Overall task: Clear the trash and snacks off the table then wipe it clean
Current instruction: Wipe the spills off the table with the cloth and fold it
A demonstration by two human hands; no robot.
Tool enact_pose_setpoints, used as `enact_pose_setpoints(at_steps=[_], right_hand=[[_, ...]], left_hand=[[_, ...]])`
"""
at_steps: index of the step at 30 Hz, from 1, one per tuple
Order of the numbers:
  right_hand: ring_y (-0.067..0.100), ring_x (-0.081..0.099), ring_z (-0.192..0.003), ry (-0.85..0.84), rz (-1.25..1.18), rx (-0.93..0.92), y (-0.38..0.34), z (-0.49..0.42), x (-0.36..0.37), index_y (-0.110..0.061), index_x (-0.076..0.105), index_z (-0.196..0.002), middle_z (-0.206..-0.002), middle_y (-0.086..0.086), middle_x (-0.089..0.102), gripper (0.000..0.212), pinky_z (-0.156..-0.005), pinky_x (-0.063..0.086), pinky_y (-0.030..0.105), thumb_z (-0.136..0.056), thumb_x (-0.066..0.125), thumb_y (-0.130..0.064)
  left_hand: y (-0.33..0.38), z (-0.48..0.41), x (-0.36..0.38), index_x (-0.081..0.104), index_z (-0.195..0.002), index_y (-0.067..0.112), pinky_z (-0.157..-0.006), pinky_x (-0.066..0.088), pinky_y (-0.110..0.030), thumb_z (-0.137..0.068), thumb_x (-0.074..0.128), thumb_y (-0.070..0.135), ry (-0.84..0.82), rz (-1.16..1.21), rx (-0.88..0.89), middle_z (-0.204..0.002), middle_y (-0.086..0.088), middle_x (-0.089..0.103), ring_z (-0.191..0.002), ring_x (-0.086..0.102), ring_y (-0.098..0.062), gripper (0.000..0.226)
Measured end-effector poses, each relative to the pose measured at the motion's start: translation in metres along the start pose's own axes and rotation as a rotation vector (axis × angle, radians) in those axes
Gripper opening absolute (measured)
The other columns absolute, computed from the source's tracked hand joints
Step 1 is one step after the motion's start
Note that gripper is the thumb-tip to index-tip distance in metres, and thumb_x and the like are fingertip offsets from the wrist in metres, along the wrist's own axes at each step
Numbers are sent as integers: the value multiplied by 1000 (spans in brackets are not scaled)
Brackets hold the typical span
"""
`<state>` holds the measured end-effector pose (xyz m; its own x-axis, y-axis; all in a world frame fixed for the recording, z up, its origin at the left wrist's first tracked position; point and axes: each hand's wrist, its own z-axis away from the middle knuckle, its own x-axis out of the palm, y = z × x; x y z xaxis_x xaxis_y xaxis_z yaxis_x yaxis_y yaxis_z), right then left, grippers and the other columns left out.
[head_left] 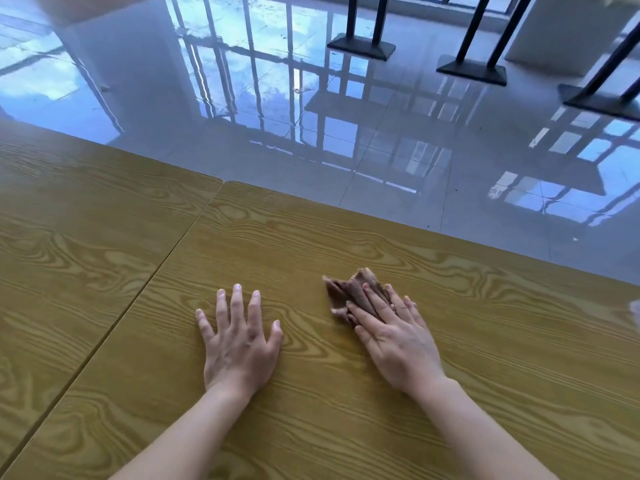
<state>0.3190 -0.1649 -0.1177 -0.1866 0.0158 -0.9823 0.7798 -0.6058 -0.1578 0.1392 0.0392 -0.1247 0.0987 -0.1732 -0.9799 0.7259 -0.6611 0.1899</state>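
A crumpled brown cloth (349, 289) lies on the wood-grain table (311, 237). My right hand (394, 336) presses flat on the cloth, fingers stretched over its near part, with the cloth sticking out beyond the fingertips. My left hand (239, 336) rests palm down on the bare tabletop to the left of the cloth, fingers spread, holding nothing. No trash or snacks show on the visible tabletop.
A seam (145, 282) runs diagonally where a second table (69, 202) adjoins on the left. The far table edge gives way to a glossy tiled floor (381, 133). Black table bases (362, 46) stand at the top right. A pale object (636, 311) peeks in at the right edge.
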Motion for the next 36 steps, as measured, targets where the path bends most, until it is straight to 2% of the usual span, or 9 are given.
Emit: enact_pose_setpoints(at_steps=[5, 8, 12, 18, 22, 27, 31, 33, 36], right_hand=[[18, -3, -152, 44, -82, 442, 45, 6, -16, -53, 21, -148, -163, -19, -1, 48, -122, 0, 43, -101, 20, -56], [20, -5, -152, 68, -54, 332, 26, 30, -4, -51, 22, -149, -164, -17, -2, 48, -122, -1, 44, -101, 20, -55], [14, -3, -152, 47, 22, 28, 51, 69, -1, -55, 26, -146, -163, -22, 1, 47, -121, 3, 41, -100, 19, -58], [24, 1, -152, 123, -5, 339, 33, 44, 0, -45, 24, -152, -162, -13, -7, 49, -122, 5, 45, -102, 26, -45], [26, 9, -152, 129, -81, 55, -37, 44, 19, -44, 30, -149, -165, -9, 4, 49, -121, 14, 50, -100, 33, -44], [16, -8, -151, 10, -115, -487, -74, 37, 3, -47, 3, -153, -164, -13, -10, 61, -123, 0, 44, -100, 33, -52], [24, 47, -136, 326, -242, -293, -59, 61, 8, -12, 61, -132, -148, 6, 48, 65, -108, 36, 35, -86, 55, -57], [28, 57, -125, 377, -230, -340, -69, 59, 20, 0, 69, -117, -135, 11, 60, 57, -101, 44, 32, -92, 52, -49], [28, 60, -122, 325, -239, -498, -91, 31, 21, -1, 70, -116, -132, 9, 61, 46, -96, 51, 35, -76, 82, -21]], left_hand=[[14, 9, -1, 30, -149, 28, -109, 15, -73, -87, 29, 57, 12, -5, 277, -154, -10, 33, -145, 25, -31, 69], [35, 19, 2, 34, -148, 30, -112, 6, -70, -86, 24, 63, -14, 75, 241, -156, -9, 30, -148, 17, -29, 71], [44, 39, 13, 44, -144, 27, -113, 14, -69, -89, 27, 65, -29, 60, 384, -153, -10, 36, -147, 22, -27, 69], [37, 45, 17, 41, -145, 30, -120, 6, -52, -87, 30, 66, 29, 254, 366, -155, -2, 35, -148, 16, -15, 70], [39, 42, 3, 34, -147, 36, -121, 1, -44, -85, 35, 62, 30, 493, 320, -155, 6, 33, -146, 18, -7, 67], [11, 59, -14, 38, -144, 41, -120, 12, -42, -92, 37, 61, 22, 479, 435, -157, 12, 29, -147, 18, -10, 56], [-19, 86, -13, 66, -125, 22, -106, 31, -48, -95, 40, 58, 123, 165, 570, -142, -1, 53, -134, 46, -24, 54], [-26, 92, -7, 69, -120, 14, -105, 38, -42, -93, 48, 52, 209, 193, 546, -133, -4, 62, -127, 55, -23, 51], [-38, 92, -7, 68, -121, 12, -102, 45, -35, -91, 52, 46, 292, 259, 406, -125, -11, 63, -119, 60, -25, 48]])
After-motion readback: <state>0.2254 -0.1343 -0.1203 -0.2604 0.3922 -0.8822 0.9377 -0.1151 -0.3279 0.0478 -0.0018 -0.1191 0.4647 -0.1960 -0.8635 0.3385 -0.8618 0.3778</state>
